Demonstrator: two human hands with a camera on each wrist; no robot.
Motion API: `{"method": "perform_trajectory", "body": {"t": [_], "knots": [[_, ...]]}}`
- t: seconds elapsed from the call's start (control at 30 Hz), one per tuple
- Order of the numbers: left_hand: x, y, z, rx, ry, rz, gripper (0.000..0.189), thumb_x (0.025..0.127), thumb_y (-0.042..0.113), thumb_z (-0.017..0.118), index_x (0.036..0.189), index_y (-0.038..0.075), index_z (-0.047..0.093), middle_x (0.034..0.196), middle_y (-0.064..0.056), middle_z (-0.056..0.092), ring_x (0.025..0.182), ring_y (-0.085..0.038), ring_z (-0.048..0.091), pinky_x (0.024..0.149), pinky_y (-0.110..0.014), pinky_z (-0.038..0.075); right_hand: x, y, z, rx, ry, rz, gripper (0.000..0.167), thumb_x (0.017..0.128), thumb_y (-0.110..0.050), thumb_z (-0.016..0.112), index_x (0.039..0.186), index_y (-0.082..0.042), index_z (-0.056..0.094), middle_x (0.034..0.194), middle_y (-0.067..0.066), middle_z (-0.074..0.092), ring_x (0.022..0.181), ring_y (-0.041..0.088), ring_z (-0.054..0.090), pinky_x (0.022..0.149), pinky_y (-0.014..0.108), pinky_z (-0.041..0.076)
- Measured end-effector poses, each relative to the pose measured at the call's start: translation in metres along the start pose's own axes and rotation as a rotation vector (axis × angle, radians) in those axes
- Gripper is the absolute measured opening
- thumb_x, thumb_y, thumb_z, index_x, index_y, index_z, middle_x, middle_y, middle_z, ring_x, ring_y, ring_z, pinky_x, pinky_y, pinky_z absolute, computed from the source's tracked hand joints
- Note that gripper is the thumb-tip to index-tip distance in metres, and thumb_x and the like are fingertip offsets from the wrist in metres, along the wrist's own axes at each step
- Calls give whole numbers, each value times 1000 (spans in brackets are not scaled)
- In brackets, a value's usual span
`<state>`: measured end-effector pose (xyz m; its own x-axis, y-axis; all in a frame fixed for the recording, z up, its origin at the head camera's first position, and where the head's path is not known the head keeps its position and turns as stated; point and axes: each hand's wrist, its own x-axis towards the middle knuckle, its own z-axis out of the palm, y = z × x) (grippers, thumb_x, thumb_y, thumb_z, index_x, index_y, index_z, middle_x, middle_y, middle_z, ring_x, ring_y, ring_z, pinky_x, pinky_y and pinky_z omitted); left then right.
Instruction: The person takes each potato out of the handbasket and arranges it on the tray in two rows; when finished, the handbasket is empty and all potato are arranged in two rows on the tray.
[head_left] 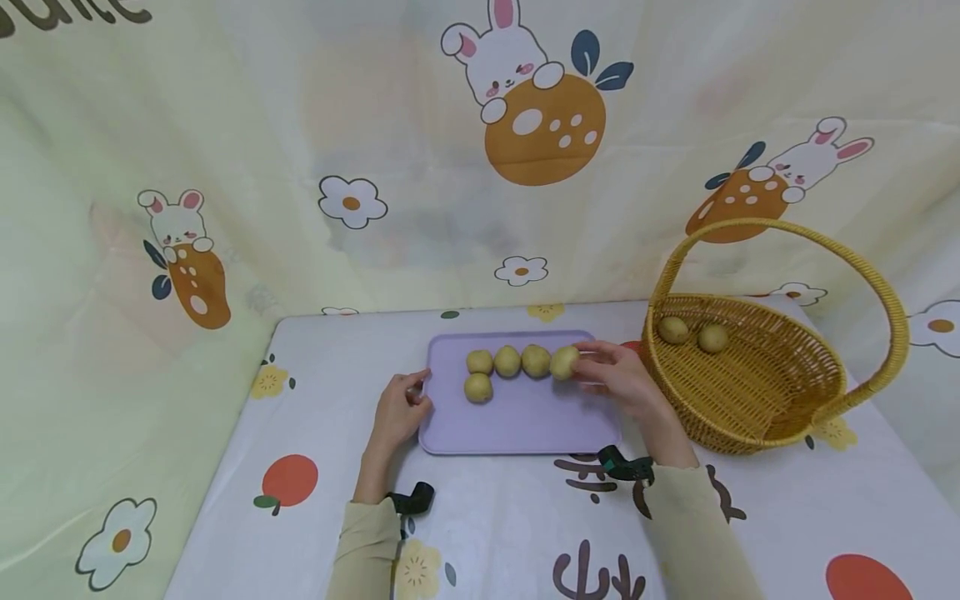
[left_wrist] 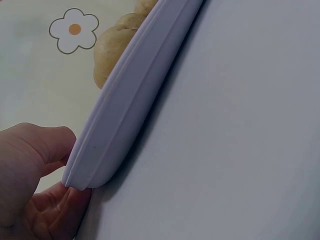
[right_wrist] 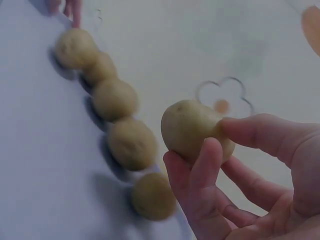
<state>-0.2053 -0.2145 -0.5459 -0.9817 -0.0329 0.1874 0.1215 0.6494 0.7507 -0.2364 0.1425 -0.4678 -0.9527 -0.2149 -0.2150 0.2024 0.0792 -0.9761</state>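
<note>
The right hand (head_left: 615, 375) pinches one potato (right_wrist: 192, 131) between thumb and fingertips, parted just enough to span its roundness, at the far right of the lilac tray (head_left: 517, 429). The left hand (head_left: 399, 408), fingers curled at the tray's left edge, grips the rim, apparently to steady it beside the other potatoes (head_left: 507, 362) grouped toward its far side. The wicker basket (head_left: 765, 400), holding two more potatoes (head_left: 712, 338), stands at right, seemingly within the right hand's easy reach.
</note>
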Motion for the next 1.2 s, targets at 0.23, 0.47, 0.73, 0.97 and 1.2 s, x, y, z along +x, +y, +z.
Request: {"method": "perform_trajectory", "body": {"t": [0.23, 0.47, 0.73, 0.97, 1.2], "knots": [[1, -2, 1, 3, -13, -20, 50, 79, 1, 65, 129, 2, 64, 102, -14, 61, 76, -18, 57, 69, -31, 44, 11, 18, 33, 29, -31, 37, 49, 90, -4, 67, 133, 10, 50, 101, 3, 68, 82, 9, 67, 69, 28, 54], [1, -4, 2, -1, -6, -7, 49, 79, 1, 65, 128, 2, 65, 101, -14, 61, 75, -17, 58, 69, -31, 45, 16, 32, 57, 35, -13, 69, 44, 88, 0, 67, 128, 10, 52, 107, 13, 67, 78, 11, 67, 63, 25, 53], [1, -3, 1, -5, -7, -2, 49, 79, 0, 65, 128, 1, 65, 101, -15, 61, 75, -18, 58, 69, -31, 45, 18, 38, 76, 56, 5, 75, 37, 86, 4, 67, 119, 11, 53, 101, 15, 67, 73, 12, 66, 60, 26, 54], [1, -1, 0, -9, 4, 11, 49, 78, 0, 65, 127, 1, 65, 100, -15, 61, 75, -19, 58, 68, -31, 45, 16, 37, 81, 11, 40, 84, 34, 86, 1, 68, 117, 9, 58, 105, 16, 69, 72, 12, 66, 57, 25, 53], [1, -1, 0, -1, -6, -4, 50, 78, 0, 64, 128, 1, 65, 101, -14, 61, 76, -18, 58, 70, -31, 45, 15, 33, 81, -37, 59, 125, 32, 90, -2, 65, 120, 7, 59, 96, 14, 70, 69, 13, 67, 55, 25, 52]]}}
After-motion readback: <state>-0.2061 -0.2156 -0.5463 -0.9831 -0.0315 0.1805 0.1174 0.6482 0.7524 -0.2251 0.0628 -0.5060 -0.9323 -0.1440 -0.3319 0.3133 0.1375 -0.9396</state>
